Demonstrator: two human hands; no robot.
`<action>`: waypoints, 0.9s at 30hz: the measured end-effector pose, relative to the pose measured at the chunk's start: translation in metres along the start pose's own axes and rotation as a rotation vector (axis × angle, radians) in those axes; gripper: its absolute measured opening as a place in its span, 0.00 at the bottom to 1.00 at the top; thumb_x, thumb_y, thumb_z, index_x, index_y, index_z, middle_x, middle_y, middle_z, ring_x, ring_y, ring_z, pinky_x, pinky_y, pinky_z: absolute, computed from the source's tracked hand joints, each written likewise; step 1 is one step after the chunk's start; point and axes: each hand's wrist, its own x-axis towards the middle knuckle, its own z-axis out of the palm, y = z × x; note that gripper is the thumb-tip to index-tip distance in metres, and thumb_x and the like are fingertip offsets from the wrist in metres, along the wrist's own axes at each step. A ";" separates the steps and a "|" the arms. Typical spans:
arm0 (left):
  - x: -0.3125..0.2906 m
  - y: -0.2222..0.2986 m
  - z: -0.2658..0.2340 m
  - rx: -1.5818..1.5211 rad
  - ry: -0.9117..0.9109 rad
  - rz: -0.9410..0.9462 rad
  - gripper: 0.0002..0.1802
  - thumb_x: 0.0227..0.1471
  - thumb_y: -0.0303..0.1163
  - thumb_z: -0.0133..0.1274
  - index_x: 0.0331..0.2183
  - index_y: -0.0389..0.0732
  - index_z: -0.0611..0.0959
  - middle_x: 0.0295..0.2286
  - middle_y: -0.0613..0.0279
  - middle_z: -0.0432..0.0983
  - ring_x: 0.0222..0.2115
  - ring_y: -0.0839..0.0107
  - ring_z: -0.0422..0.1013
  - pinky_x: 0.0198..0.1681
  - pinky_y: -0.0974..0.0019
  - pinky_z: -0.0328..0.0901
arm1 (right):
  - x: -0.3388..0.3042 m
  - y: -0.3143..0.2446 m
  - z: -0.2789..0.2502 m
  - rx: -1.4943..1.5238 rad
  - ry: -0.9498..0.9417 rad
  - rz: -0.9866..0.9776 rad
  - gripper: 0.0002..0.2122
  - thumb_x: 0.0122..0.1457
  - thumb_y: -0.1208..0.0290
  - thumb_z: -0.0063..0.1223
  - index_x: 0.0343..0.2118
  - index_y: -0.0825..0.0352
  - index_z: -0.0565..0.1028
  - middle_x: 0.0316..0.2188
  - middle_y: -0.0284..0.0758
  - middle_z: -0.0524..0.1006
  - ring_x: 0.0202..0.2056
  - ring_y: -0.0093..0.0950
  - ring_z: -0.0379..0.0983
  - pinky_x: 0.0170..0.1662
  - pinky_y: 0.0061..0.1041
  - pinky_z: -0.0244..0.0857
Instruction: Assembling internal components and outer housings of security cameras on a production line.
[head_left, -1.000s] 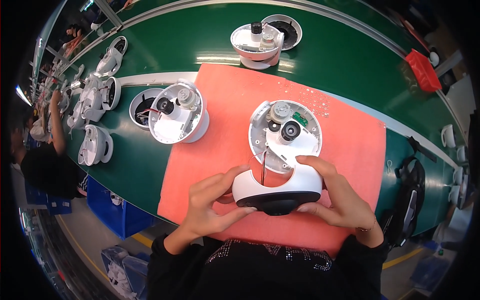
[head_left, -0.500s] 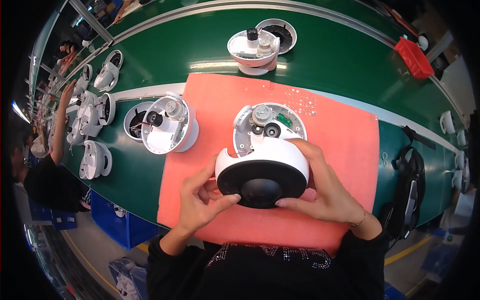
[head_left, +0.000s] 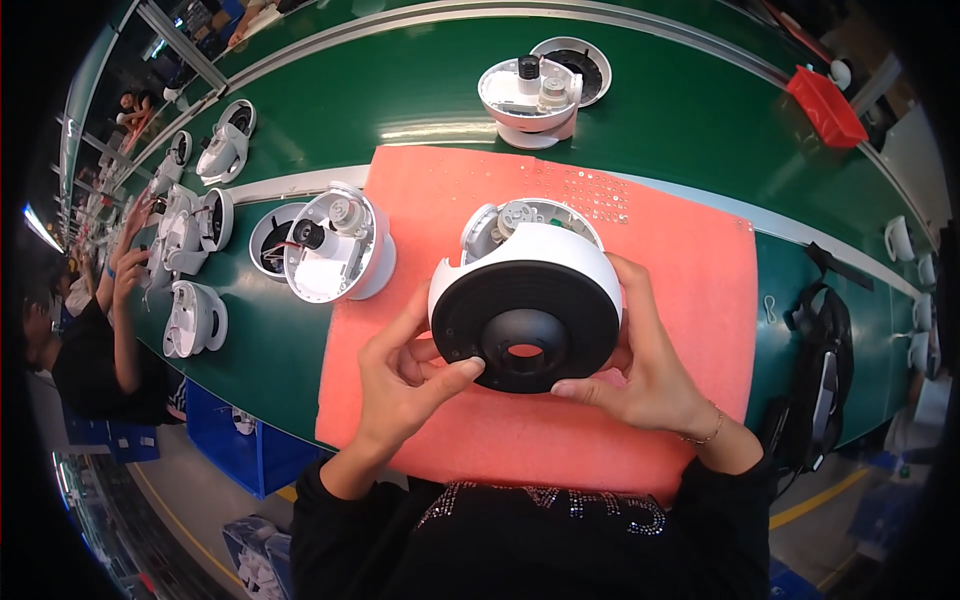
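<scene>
Between my two hands is a round white camera housing cover [head_left: 460, 315] with a black front and a central hole, through which the pink mat shows. My left hand [head_left: 400, 375] grips its left edge, thumb on the black face. From the right, my right hand [head_left: 640, 365] holds the opposite edge, its thumb at the lower rim. Just beyond, partly hidden by the cover, a white camera body [head_left: 520, 215] with an exposed motor lies on the pink foam mat [head_left: 690, 300]. Left of it, another opened camera unit [head_left: 340, 245] overlaps the mat's edge.
Small screws [head_left: 600, 195] lie in rows on the mat's far part. Another opened camera unit [head_left: 530, 100] rests on the green conveyor [head_left: 680, 130]. A red tray [head_left: 827, 107] stands far right, a black strapped bag [head_left: 822, 370] at right. A co-worker's arm [head_left: 125, 310] reaches toward several units at left.
My hands have raised and tilted the cover, so its black face and hole now show more fully and it hides more of the body behind. The unit on the conveyor has shifted right.
</scene>
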 end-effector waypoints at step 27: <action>0.027 0.029 0.000 0.158 -0.125 -0.139 0.37 0.42 0.27 0.59 0.53 0.33 0.62 0.34 0.55 0.72 0.35 0.76 0.69 0.36 0.74 0.68 | 0.014 -0.017 -0.020 0.285 -0.061 0.191 0.41 0.46 0.82 0.57 0.58 0.63 0.40 0.48 0.44 0.63 0.50 0.31 0.63 0.47 0.30 0.66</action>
